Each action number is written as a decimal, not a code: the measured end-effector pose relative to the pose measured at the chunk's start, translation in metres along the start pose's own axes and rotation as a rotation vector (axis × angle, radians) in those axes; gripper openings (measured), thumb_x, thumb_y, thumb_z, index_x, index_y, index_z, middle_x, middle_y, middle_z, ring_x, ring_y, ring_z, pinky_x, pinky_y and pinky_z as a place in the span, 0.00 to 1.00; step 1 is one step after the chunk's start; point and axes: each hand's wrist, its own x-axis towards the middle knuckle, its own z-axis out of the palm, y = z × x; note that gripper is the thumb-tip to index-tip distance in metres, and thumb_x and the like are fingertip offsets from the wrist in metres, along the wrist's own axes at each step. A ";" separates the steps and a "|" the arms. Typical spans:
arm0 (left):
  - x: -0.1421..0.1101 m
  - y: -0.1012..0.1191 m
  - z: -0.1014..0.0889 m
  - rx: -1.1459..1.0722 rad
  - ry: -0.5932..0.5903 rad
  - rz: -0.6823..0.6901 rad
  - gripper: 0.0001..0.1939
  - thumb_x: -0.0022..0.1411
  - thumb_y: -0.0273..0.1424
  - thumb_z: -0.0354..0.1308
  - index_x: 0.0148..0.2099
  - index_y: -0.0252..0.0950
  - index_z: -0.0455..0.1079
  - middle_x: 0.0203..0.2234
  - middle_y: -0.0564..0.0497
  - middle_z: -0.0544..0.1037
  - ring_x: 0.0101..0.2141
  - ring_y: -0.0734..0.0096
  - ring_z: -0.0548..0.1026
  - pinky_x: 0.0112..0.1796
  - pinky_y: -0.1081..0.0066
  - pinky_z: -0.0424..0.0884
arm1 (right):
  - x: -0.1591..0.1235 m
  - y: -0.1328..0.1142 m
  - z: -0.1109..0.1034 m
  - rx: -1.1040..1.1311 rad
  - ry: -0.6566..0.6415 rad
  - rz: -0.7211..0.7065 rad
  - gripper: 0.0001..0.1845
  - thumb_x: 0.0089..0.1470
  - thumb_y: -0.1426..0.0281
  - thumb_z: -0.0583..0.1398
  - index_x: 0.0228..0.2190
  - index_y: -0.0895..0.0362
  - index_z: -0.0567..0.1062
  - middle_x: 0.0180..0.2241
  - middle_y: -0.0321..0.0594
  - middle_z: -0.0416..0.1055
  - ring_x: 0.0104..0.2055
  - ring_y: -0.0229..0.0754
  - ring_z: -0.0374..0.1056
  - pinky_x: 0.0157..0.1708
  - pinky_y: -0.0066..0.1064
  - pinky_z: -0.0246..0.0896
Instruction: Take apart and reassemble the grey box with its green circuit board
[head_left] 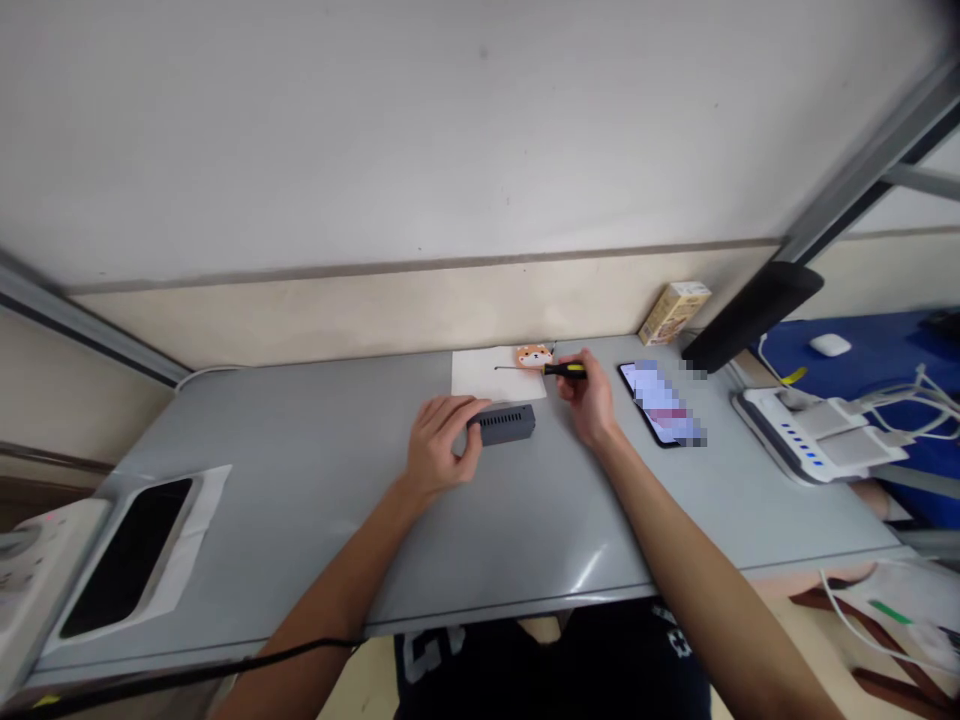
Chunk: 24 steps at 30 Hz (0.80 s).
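My left hand (448, 440) grips the left end of a dark grey slotted block (508, 426), which sits on the grey table with a row of vents along its top. What the block is, I cannot tell. In my right hand (589, 400) is a screwdriver (564, 370) with a black and yellow handle, its thin shaft pointing left. The tip hovers over or near a white sheet of paper (480, 375) behind the block. An orange and white animal-faced item (534, 356) lies at the paper's right edge.
Right of my right hand lies a lit phone (652, 402). Beyond it are a small carton (673, 312), a black cylinder (754, 315) and a white power strip (810, 440) with cables. At left, a dark-screened device (131, 555) rests beside a white socket box (56, 570). A wall (375, 310) backs the table.
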 end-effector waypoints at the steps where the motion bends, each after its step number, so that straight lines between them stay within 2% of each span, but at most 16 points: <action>1: 0.000 0.004 0.002 0.027 -0.029 0.012 0.21 0.65 0.26 0.57 0.59 0.40 0.70 0.48 0.44 0.81 0.46 0.58 0.78 0.48 0.57 0.71 | 0.002 -0.003 -0.003 0.047 0.033 -0.007 0.23 0.55 0.47 0.61 0.28 0.54 0.77 0.17 0.33 0.66 0.19 0.34 0.53 0.20 0.29 0.44; 5: 0.000 0.007 0.007 0.079 -0.139 -0.025 0.27 0.66 0.33 0.60 0.66 0.40 0.62 0.53 0.42 0.79 0.50 0.54 0.77 0.53 0.54 0.68 | 0.006 -0.014 -0.013 0.146 0.129 -0.039 0.17 0.51 0.55 0.63 0.23 0.55 0.74 0.19 0.33 0.65 0.18 0.31 0.55 0.18 0.28 0.44; 10: 0.000 -0.005 0.000 -0.020 -0.074 -0.120 0.27 0.63 0.34 0.62 0.62 0.39 0.62 0.49 0.44 0.78 0.46 0.59 0.78 0.52 0.55 0.70 | 0.009 -0.017 -0.019 0.209 0.186 -0.041 0.13 0.47 0.62 0.64 0.20 0.56 0.70 0.23 0.34 0.67 0.19 0.30 0.54 0.15 0.25 0.44; 16: 0.000 0.001 0.009 -0.022 -0.205 -0.018 0.21 0.66 0.33 0.62 0.60 0.40 0.65 0.50 0.46 0.80 0.49 0.59 0.77 0.53 0.57 0.69 | 0.008 -0.014 -0.018 0.198 0.118 -0.037 0.15 0.49 0.62 0.63 0.19 0.56 0.70 0.21 0.34 0.65 0.18 0.29 0.53 0.14 0.25 0.44; 19: 0.001 0.006 0.014 -0.010 -0.203 0.020 0.18 0.68 0.29 0.58 0.59 0.40 0.67 0.50 0.47 0.80 0.49 0.61 0.78 0.52 0.59 0.70 | 0.008 -0.015 -0.017 0.182 0.122 -0.036 0.14 0.48 0.61 0.63 0.19 0.56 0.69 0.21 0.34 0.65 0.18 0.30 0.54 0.14 0.25 0.44; 24: 0.002 0.009 0.015 0.041 -0.214 0.018 0.19 0.69 0.27 0.56 0.60 0.40 0.69 0.50 0.46 0.80 0.49 0.60 0.77 0.51 0.58 0.69 | 0.007 -0.017 -0.016 0.178 0.158 -0.026 0.13 0.47 0.62 0.63 0.19 0.56 0.69 0.22 0.34 0.66 0.19 0.30 0.54 0.14 0.24 0.41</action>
